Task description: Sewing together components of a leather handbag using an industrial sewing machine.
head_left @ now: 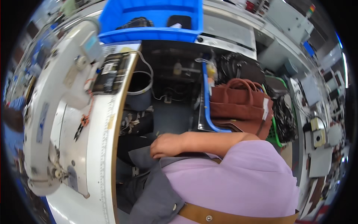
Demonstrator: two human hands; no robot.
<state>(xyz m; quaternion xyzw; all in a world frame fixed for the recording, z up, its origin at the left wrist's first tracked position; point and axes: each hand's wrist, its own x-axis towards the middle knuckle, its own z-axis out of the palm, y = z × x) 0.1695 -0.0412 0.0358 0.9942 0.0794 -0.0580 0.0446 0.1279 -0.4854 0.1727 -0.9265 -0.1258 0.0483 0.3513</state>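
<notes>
Right forearm bare, pointing toward the sewing machine, right hand well apart from it, back uppermost, fingers curled

A dark grey cloth is draped in loose folds over the person's front, beside the right-hand long edge of the bench and apart from its surface, with a smaller flap spread farther up and a narrow band stretched rightward along the upper side. The broad lower part is creased and turned over, and a small, pale, shiny fastener is set near its right border. There, the cloth is met by a smooth tan strap, studded with one round metal snap.
</notes>
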